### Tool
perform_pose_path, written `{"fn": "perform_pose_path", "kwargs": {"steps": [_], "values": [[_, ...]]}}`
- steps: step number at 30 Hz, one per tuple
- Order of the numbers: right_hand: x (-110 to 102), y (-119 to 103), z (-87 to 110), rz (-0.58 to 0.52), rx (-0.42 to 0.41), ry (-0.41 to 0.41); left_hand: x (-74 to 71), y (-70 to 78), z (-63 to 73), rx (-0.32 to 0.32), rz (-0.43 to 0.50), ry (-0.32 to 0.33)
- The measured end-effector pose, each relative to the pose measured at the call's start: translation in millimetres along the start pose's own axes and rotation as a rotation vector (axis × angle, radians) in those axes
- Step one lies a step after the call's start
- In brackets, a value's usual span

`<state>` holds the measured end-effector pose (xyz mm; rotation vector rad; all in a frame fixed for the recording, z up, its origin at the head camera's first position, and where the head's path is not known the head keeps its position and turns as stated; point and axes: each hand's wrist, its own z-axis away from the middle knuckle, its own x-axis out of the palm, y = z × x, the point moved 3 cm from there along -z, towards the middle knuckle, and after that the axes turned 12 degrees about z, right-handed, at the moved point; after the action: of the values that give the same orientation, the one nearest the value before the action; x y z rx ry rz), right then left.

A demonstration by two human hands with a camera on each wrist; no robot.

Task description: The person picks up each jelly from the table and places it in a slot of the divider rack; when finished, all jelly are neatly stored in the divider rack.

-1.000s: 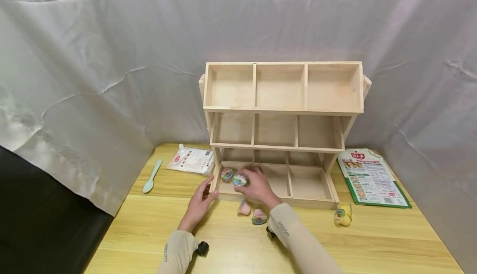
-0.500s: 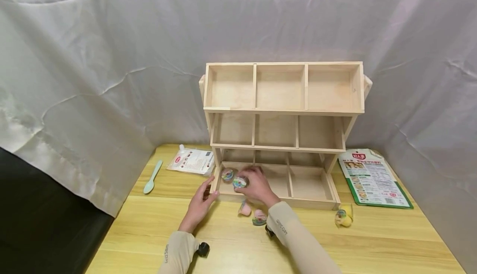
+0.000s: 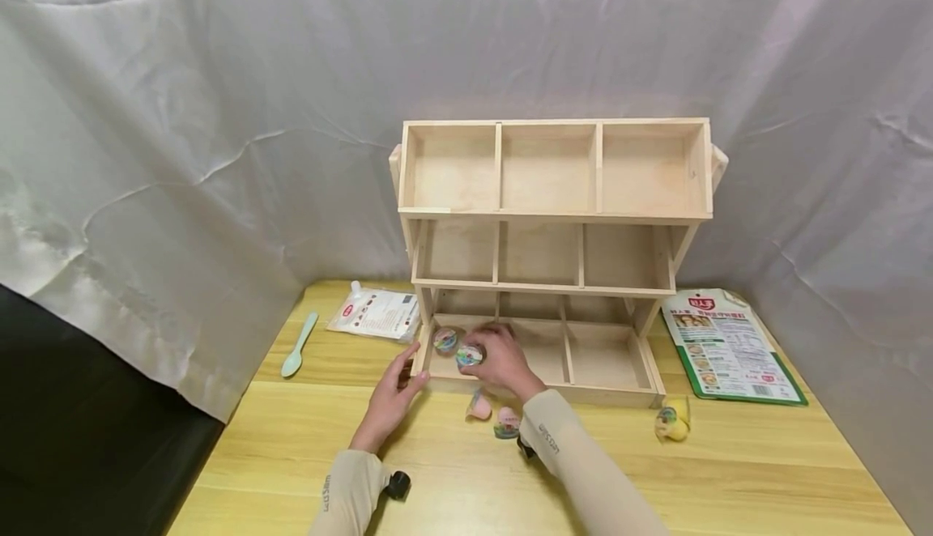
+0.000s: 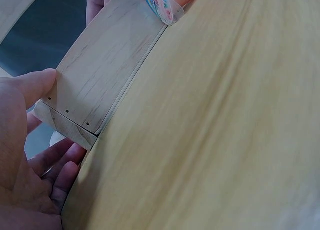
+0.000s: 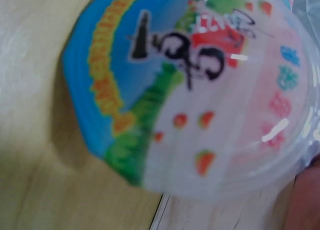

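Observation:
My right hand [image 3: 504, 359] pinches a small lidded jelly cup [image 3: 470, 355] over the bottom-left compartment of a three-tier wooden rack [image 3: 543, 217]. Beside it in that compartment sits another jelly cup [image 3: 445, 339]. My left hand [image 3: 389, 406] grips the rack's lower left corner; in the left wrist view its thumb [image 4: 42, 85] presses the front board [image 4: 105, 60] and the other fingers lie along the side. Two pink jelly cups, a near one [image 3: 507, 423] and a tilted one [image 3: 479, 406], lie before the rack. One jelly cup [image 5: 200, 100] fills the right wrist view, hiding most of the hand.
A yellow jelly cup [image 3: 672, 421] lies at the rack's front right. On the left are a pale green spoon [image 3: 298, 346] and a white spouted pouch [image 3: 379, 314]. A green-edged printed packet [image 3: 732, 347] lies on the right. Grey curtains [image 3: 466, 42] stand behind.
Almost nothing differs: the right wrist and sleeve have shifted slightly left while the hand keeps the jelly cup at the compartment. The left hand stays at the rack's corner.

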<state>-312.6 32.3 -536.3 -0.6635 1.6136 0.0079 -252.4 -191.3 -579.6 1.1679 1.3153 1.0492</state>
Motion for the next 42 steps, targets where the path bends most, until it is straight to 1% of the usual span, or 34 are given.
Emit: {"fn": "perform_pose_path", "kwargs": {"steps": [5, 8, 11, 14, 17, 21, 24, 28, 30, 32, 34, 37, 40, 42], "values": [[-3, 1, 0.8, -0.014, -0.013, 0.013, 0.8, -0.9, 0.0, -0.004, -0.014, -0.006], [-8, 0, 2.4, -0.048, -0.028, 0.000, 0.8, 0.3, 0.8, -0.001, -0.013, -0.008], [-16, -2, 6.4, -0.124, -0.024, -0.017, 0.4, 1.2, 1.3, 0.006, -0.012, -0.012], [-27, -2, 14.3, -0.194, -0.022, -0.021, 0.3, 1.6, 1.0, -0.001, -0.006, -0.009], [-40, -1, 28.0, -0.214, -0.009, -0.017, 0.2, 1.7, 1.1, -0.005, 0.001, -0.003], [-55, 2, 53.6, -0.212, 0.015, -0.016, 0.2, 0.2, 0.5, -0.005, 0.008, -0.002], [-61, 3, 72.6, -0.231, -0.002, -0.008, 0.4, -1.1, -0.1, 0.010, 0.000, -0.004], [-61, 3, 95.1, -0.261, -0.031, -0.021, 0.0, -0.2, 0.1, 0.021, -0.008, 0.000], [-59, 2, 104.0, -0.271, -0.024, -0.047, -0.8, 0.6, 0.4, 0.019, -0.012, 0.000], [-55, 2, 110.6, -0.266, -0.017, -0.075, -1.3, 2.0, 0.6, 0.003, -0.008, -0.002], [-52, 2, 115.1, -0.264, -0.021, -0.097, -1.6, 2.2, 0.2, -0.007, -0.007, -0.007], [-46, 2, 118.3, -0.258, -0.056, -0.107, -1.5, 2.1, 0.1, -0.012, -0.006, -0.012], [-42, 1, 119.3, -0.245, -0.091, -0.104, -0.9, 0.8, 0.2, -0.009, -0.001, -0.011], [-40, 0, 119.4, -0.227, -0.094, -0.102, -0.2, 0.6, 0.4, -0.004, 0.001, -0.011]]}}
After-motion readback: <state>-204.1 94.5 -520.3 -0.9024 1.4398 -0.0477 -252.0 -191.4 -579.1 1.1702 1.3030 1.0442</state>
